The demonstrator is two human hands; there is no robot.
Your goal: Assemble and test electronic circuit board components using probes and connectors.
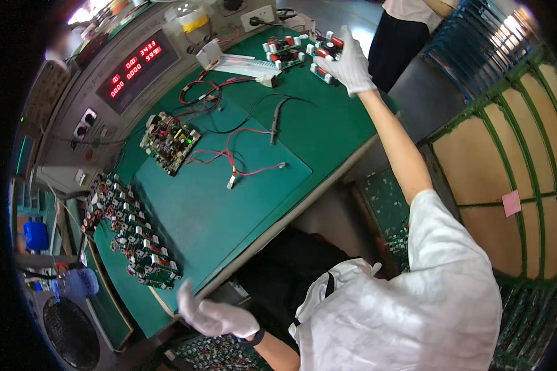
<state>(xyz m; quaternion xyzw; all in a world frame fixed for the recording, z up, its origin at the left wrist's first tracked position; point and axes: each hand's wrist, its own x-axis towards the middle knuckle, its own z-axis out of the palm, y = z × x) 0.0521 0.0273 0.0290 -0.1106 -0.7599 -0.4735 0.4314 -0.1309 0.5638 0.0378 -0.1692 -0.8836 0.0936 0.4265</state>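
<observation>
Both of my hands wear white gloves. My right hand [355,69] reaches to the far right end of the green bench, its fingers stretched out and its thumb apart. It is beside a small circuit board [322,73] with red and white parts; whether it touches the board I cannot tell. More boards of this kind [284,52] lie just left of it. My left hand [220,316] hangs at the near edge of the bench with fingers extended, holding nothing visible. Closest to it is a row of similar boards [145,241] along the bench's left side.
A larger circuit board [169,143] with red wires [229,154] lies on the green mat [229,210]. Behind it stands a panel with red digital displays [135,68]. A green-framed rack [507,167] is at the right; a person [399,37] stands beyond the bench.
</observation>
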